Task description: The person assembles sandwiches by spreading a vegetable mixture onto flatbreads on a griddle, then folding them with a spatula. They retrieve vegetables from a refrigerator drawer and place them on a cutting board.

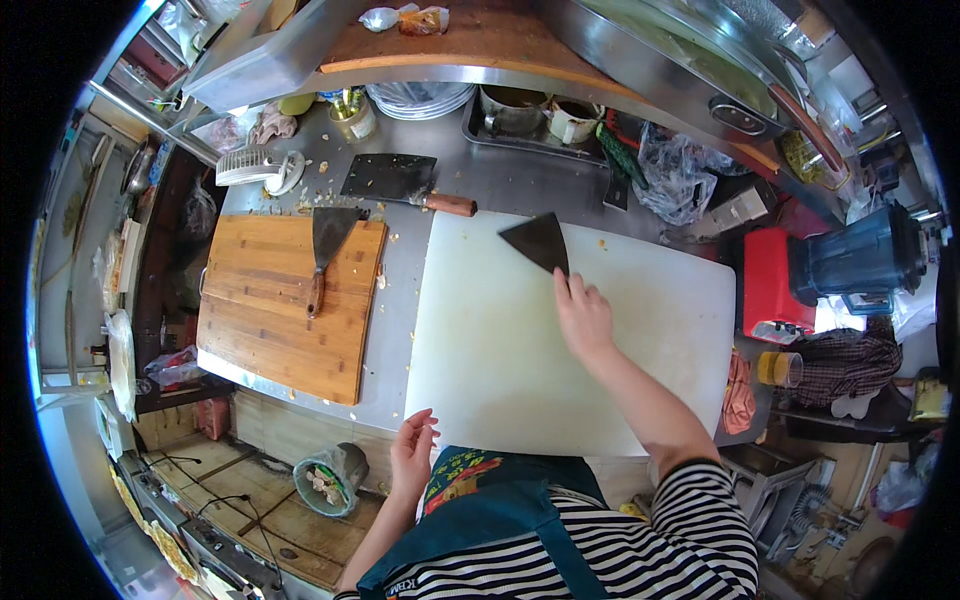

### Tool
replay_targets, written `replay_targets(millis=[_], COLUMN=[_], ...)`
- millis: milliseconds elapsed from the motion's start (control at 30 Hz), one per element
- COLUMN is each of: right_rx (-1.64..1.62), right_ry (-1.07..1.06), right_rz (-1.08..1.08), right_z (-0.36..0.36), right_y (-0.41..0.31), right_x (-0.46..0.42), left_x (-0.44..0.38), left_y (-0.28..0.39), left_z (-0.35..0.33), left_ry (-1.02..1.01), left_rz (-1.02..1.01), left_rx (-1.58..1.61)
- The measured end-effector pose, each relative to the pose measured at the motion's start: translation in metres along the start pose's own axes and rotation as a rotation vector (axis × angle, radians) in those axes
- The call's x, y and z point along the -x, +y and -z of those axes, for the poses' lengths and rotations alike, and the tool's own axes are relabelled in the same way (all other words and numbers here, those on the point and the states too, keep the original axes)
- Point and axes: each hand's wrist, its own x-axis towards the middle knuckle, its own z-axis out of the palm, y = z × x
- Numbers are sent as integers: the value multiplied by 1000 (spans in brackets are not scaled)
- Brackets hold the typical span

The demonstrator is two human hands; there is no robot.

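My right hand grips a wide dark scraper by its handle end, its triangular blade over the far part of a white plastic cutting board. Near the board's front left corner my left hand is raised with its fingers partly bent and nothing in it. A second scraper with a wooden handle lies on a bamboo board to the left. Behind the boards rests a cleaver, its wooden handle touching or close to the white board's far edge.
A white fan and food scraps are on the steel counter. Behind stand a black tray with metal pots and a cucumber. A red blender, an orange cloth and a cup are at right. A lined bin stands below left.
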Motion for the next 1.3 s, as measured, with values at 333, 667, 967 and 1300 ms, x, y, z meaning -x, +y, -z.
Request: replay_targets(millis=[333,667,967,1300], right_rx=[-1659,-319,-545,-542], right_ry=[-415,21,-205,-203], right_rz=[-977,-395,-108,-689], right_z=[41,-7,53,25], right_y=[75,24,12,176], right_x=[69,-43,26,160], left_x=[-8,6,14,7], left_y=[-4,-10,-14,-19], left_z=[2,3,-11,-5], left_ry=[-2,36,48,33], left_rz=[-30,-22,-12,7], left_rx=[-2,-34,3,-84])
